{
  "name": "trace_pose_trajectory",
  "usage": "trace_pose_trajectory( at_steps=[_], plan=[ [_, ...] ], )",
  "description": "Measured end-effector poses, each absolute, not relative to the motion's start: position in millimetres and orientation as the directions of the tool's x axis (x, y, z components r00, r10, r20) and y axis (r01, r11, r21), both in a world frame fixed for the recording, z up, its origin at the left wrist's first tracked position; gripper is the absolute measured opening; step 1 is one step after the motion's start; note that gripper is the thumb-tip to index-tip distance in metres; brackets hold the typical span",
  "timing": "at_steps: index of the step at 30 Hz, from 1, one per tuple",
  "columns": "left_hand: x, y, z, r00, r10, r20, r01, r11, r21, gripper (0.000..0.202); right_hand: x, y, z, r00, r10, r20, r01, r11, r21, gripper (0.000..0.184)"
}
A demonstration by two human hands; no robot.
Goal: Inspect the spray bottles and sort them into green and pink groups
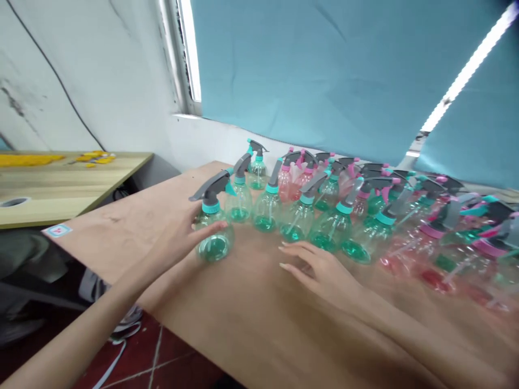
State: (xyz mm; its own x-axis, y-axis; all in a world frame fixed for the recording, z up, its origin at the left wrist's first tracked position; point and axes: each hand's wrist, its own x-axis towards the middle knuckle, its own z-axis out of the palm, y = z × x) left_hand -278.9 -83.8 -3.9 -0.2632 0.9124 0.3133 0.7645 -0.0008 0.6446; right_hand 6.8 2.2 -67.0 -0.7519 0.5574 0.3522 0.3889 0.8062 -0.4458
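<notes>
Cups the spray bottle (213, 237) in the left hand (178, 237); rests the right hand (320, 270) flat, empty, on the table (251, 329). Seems light, thin-walled, slick; best gripped at the neck.

White wall (101, 81), blue curtain (324, 70) over window (190, 54), 2nd desk (60, 178) left, red floor (170, 362).

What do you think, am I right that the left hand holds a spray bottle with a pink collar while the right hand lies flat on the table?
Not quite. The head view shows that the spray bottle in the left hand has a teal collar, not pink. The right hand does lie flat on the table.
</notes>
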Motion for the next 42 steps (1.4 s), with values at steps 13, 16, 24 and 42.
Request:
trace_pose_trajectory(
  at_steps=[13,16,24,42],
  plan=[
    [-364,5,-23,-0.377,0.828,0.414,0.717,-0.022,0.696,0.051,-135,39,-9,-0.546,0.799,0.254,0.471,0.543,-0.695,0.065],
    [-361,19,-27,-0.384,0.818,0.428,0.705,-0.039,0.708,0.051,-146,46,-6,-0.537,0.817,0.209,0.481,0.500,-0.720,0.069],
    [-353,18,-39,-0.451,0.784,0.427,0.662,-0.028,0.749,0.055,-170,60,-2,-0.525,0.838,0.148,0.505,0.447,-0.738,0.060],
    [-346,11,-42,-0.559,0.694,0.453,0.607,-0.029,0.794,0.072,-175,52,-9,-0.519,0.829,0.207,0.618,0.531,-0.579,0.050]
  ],
)
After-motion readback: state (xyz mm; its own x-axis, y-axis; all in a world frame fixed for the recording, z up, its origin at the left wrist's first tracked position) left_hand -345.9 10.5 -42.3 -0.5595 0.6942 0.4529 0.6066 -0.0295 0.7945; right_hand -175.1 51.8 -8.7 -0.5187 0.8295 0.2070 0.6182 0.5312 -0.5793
